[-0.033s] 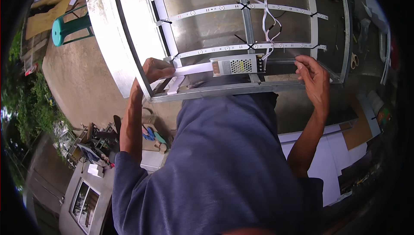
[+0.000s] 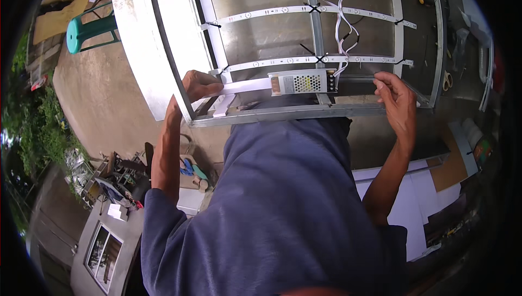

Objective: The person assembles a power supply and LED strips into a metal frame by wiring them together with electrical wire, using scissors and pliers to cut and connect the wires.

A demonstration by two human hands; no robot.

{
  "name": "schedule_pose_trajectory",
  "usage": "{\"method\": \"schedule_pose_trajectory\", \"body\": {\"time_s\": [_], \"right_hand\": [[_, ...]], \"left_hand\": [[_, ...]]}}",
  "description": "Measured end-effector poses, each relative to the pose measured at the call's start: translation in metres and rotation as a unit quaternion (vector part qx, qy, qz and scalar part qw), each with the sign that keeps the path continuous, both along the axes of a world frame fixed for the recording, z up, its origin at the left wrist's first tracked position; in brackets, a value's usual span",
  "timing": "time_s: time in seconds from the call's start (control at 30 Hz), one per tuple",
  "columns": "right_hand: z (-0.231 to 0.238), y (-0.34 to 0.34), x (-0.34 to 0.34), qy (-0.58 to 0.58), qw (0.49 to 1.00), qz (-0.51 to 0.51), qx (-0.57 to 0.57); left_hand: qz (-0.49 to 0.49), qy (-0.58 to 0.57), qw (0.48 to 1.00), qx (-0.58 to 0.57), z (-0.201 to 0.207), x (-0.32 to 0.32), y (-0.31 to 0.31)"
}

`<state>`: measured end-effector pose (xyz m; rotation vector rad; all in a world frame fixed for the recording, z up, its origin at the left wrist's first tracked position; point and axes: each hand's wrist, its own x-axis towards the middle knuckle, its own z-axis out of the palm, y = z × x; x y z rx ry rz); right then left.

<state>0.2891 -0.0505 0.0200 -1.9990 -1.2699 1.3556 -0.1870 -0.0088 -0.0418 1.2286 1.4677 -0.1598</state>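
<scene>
A metal frame (image 2: 272, 113) stands before my body, crossed by white LED strips (image 2: 255, 65) tied on with black cable ties. Near its close edge lies a silver power supply (image 2: 303, 82) with a perforated cover, on or over a flat white strip (image 2: 247, 85). My left hand (image 2: 201, 85) is closed on the left end of that strip, by the frame's left corner. To the right of the power supply, my right hand (image 2: 397, 96) has thumb and fingers pinched together; what they hold, if anything, I cannot make out. White wires (image 2: 341, 24) run up from the power supply's terminals.
A green stool (image 2: 89, 35) stands at the far left. Scissors (image 2: 447, 78) lie beyond the frame's right side. Tools and clutter (image 2: 122, 182) are at the lower left, near a grey panel with a window-like opening (image 2: 103, 252). White sheets (image 2: 397, 203) lie at right.
The whole picture has shifted slightly. Both hands keep the same grip and place relative to the frame and power supply.
</scene>
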Motion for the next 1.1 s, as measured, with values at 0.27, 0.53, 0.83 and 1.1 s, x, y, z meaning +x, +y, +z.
{"method": "schedule_pose_trajectory", "body": {"time_s": [0.27,0.53,0.83,1.1], "right_hand": [[-0.003,0.003,-0.007,-0.053,0.998,0.023,-0.006],[0.023,0.014,-0.079,-0.112,0.958,0.204,0.165],[-0.010,0.039,-0.109,-0.128,0.850,0.476,0.185],[-0.019,0.045,-0.121,-0.159,0.848,0.492,0.116]], "left_hand": [[-0.015,-0.022,0.999,0.032,-0.005,-0.004,-0.002],[-0.037,-0.007,0.999,-0.018,-0.007,-0.012,0.001],[-0.022,-0.179,0.983,0.027,-0.013,-0.024,-0.016],[-0.002,-0.179,0.977,0.115,-0.019,-0.017,-0.022]]}}
